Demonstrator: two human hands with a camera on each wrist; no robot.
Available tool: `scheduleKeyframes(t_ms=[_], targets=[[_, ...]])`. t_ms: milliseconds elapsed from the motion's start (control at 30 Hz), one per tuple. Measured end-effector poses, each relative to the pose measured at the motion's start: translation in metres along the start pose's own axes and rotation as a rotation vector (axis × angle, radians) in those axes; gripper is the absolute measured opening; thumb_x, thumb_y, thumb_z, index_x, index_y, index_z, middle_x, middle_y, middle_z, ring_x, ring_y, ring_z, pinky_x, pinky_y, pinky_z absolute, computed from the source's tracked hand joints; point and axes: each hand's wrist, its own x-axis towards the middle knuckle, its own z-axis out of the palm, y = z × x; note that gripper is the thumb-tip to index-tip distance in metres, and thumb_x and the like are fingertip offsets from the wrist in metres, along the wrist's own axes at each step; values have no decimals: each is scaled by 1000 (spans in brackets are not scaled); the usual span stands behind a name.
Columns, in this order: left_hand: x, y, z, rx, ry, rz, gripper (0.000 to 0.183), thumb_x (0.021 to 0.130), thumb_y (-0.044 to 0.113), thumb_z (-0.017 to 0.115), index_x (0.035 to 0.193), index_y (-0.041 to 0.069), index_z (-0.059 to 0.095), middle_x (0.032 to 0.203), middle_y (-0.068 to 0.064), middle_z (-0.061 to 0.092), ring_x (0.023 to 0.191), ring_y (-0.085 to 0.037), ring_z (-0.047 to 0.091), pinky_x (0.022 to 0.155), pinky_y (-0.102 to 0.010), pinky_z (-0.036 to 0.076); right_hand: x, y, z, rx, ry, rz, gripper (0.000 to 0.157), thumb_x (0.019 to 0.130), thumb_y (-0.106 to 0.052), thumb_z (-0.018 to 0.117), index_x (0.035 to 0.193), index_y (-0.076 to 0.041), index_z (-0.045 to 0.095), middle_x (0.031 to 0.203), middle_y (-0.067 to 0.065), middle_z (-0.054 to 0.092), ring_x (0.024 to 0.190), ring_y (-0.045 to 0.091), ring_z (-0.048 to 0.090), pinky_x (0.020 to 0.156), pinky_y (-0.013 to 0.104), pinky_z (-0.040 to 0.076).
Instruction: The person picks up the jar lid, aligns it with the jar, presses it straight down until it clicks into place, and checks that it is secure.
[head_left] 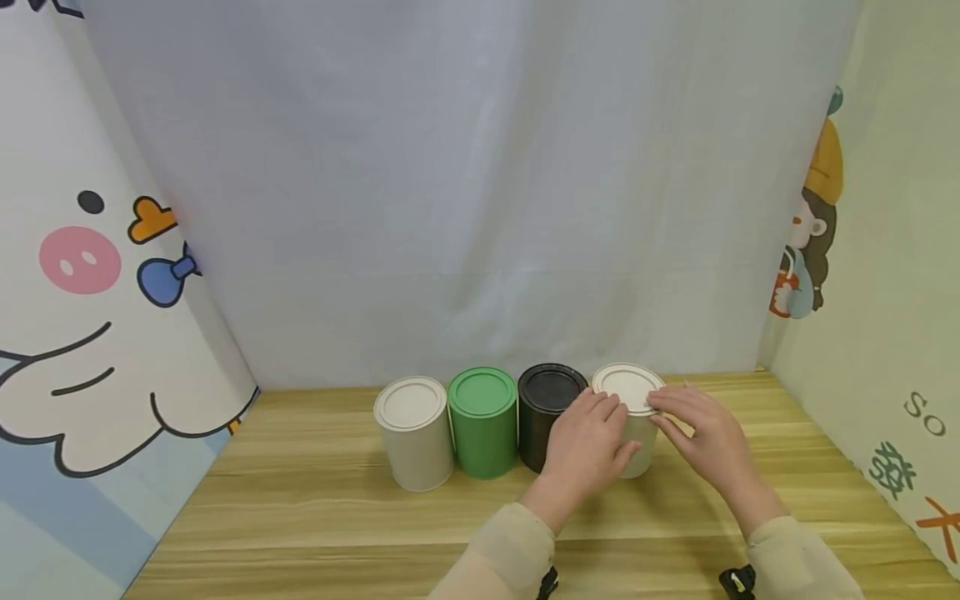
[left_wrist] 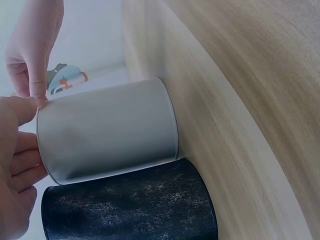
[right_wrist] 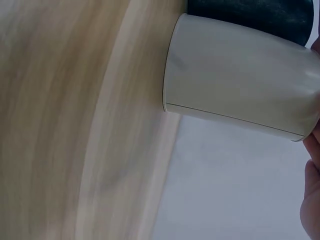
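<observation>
A white can with a round lid (head_left: 628, 385) stands at the right end of a row of cans, between both hands. My left hand (head_left: 585, 442) grips its left side at the lid's rim, thumb toward the front and fingers bent along the edge. At the right side of the same rim, the fingers and thumb of my right hand (head_left: 708, 433) pinch the lid's edge. In the left wrist view, both hands meet the top end of the white can (left_wrist: 107, 130), whose base is on the table. A black can (head_left: 534, 442) stands close beside it.
Left of the black can stand a green can (head_left: 484, 437) and another white can (head_left: 420, 454), both lidded. The wood-grain table (head_left: 315, 517) ends at a pale grey curtain (head_left: 450, 208) behind the row. Printed panels (head_left: 97, 350) flank the table.
</observation>
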Motion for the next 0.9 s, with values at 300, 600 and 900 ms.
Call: scheduleKeyframes(t_ms=[300, 600, 900], targets=[[-1, 1, 5, 1, 11, 1, 45, 96, 52, 59, 126, 19, 66, 130, 6, 63, 125, -10, 54, 114, -26, 31, -2, 2, 5, -6, 40, -22, 36, 64, 5, 83, 99, 0, 76, 101, 15, 73, 95, 36, 67, 110, 24, 36], [-4, 0, 10, 9, 85, 9, 45, 93, 52, 63, 123, 18, 66, 126, 5, 64, 122, -11, 56, 112, -26, 34, -4, 4, 11, 15, 90, -27, 48, 99, -43, 52, 97, -2, 76, 100, 15, 73, 94, 37, 65, 107, 16, 35], [-2, -1, 12, -5, 125, 16, 41, 92, 50, 65, 117, 18, 68, 122, 5, 66, 119, -11, 58, 111, -26, 35, -2, 5, 10, 31, 71, -47, 45, 98, -40, 54, 97, -1, 76, 98, 14, 73, 94, 36, 64, 106, 15, 35]])
